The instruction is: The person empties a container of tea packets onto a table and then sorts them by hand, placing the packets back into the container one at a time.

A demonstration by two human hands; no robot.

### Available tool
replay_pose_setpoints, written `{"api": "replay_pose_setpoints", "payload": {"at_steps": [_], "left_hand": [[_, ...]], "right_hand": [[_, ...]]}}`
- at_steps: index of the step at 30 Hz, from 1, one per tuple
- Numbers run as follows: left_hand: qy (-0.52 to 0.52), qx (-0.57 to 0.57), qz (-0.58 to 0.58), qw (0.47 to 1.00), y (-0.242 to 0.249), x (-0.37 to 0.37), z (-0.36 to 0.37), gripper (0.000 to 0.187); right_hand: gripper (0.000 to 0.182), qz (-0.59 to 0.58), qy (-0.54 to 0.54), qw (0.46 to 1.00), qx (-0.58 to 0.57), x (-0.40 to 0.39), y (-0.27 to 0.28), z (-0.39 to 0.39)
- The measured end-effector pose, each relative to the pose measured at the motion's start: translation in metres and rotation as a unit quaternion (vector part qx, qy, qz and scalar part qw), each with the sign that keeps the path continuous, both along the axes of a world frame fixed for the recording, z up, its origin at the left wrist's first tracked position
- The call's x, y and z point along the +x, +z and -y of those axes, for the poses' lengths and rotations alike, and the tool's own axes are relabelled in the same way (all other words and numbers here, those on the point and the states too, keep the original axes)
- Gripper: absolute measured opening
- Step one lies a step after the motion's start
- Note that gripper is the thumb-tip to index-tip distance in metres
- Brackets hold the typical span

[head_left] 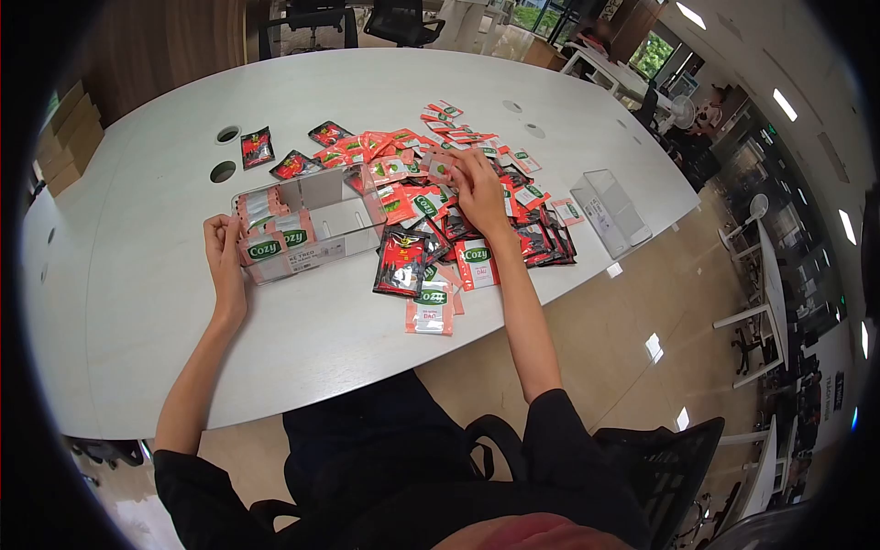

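Observation:
My left hand (223, 257) is closed on the left end of a clear plastic box (339, 246). Pink and white Cozy sachets (266, 213) stand in the left part of that box; its right part shows bare dividers. To the right, my right hand (481, 192) reaches over a heap of sachets and pinches a pink sachet (438, 166) by its edge. Below this hand lie more Cozy sachets (477, 263) with a white and green label, mixed with black and red sachets (401, 261). My fingers partly cover the heap.
A second clear plastic box (612, 213) stands near the right edge of the white table (156, 321). Loose black and red sachets (257, 148) lie beyond the first box, near two round cable holes (223, 171). Office chairs (401, 23) stand past the far edge. People sit in the background.

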State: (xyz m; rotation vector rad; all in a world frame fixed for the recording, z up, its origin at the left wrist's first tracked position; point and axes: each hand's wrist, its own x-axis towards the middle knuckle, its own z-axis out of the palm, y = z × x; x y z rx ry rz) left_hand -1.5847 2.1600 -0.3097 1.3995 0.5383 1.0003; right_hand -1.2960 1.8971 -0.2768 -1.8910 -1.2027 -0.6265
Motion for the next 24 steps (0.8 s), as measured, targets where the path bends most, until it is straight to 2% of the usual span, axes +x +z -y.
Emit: {"api": "replay_pose_setpoints", "payload": {"at_steps": [24], "left_hand": [[0.003,-0.002,-0.005,1.000,0.0039,-0.0003,0.0034,0.020]], "right_hand": [[0.028,-0.016,0.019,0.999,0.032,0.0049,-0.0035,-0.0013]]}}
